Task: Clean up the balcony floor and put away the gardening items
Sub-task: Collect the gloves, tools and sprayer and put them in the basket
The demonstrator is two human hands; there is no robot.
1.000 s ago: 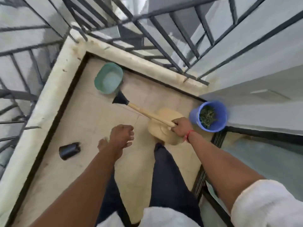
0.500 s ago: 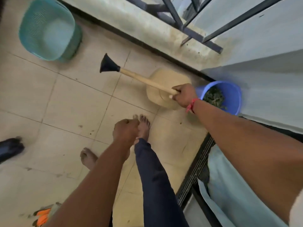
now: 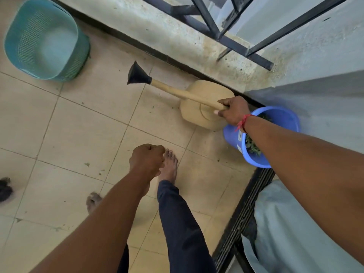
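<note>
A beige watering can (image 3: 201, 107) with a long spout and black rose (image 3: 137, 74) hangs low over the tiled floor near the ledge. My right hand (image 3: 233, 113) grips it where the spout meets the body. A blue bucket (image 3: 281, 119) with green plant scraps stands right beside that hand, partly hidden by my forearm. My left hand (image 3: 147, 160) hangs in a fist above my foot and holds nothing. Small bits of dirt speckle the tiles.
A teal mesh basket (image 3: 43, 39) lies at the top left by the concrete ledge (image 3: 177, 34) and black railing (image 3: 226, 34). A dark object (image 3: 5, 189) shows at the left edge. A door track (image 3: 242, 215) and pale cloth (image 3: 285, 233) are at the right.
The view has dropped from the railing toward the floor and moved closer. My right hand has carried the watering can toward the blue bucket. The left fist has stayed closed.
</note>
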